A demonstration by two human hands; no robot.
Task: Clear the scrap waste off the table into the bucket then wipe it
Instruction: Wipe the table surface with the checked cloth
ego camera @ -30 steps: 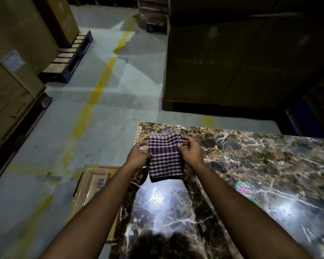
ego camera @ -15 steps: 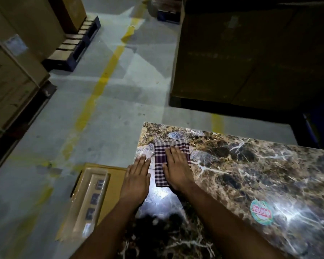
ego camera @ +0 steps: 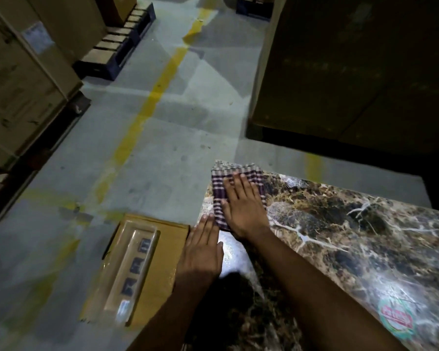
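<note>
The right hand (ego camera: 241, 206) lies flat on a folded checked cloth (ego camera: 219, 188). Its fingers (ego camera: 236, 182) are straight and close together, and they press the cloth down. They do not curl round it. The cloth is purple and white. It sits at the far left corner of the desk (ego camera: 352, 236), right by the edge.

The left hand (ego camera: 203, 252) lies flat on the desk too, just beside the cloth and nearer to the person. Its fingers (ego camera: 208, 228) are straight and close together. Their tips come right up to the near edge of the cloth. This hand holds nothing.

The desk top is shiny brown stone with white lines in it. A bright spot of light shines on it between the two arms. A round red and green sticker (ego camera: 397, 319) is stuck on the desk, well apart from the cloth.

On the grey floor (ego camera: 162, 160) beside the desk lies a flat yellow box (ego camera: 142, 269) with a clear pack on top. A yellow line (ego camera: 147, 105) runs along the floor. Big cardboard boxes (ego camera: 18, 79) stand at the left.
</note>
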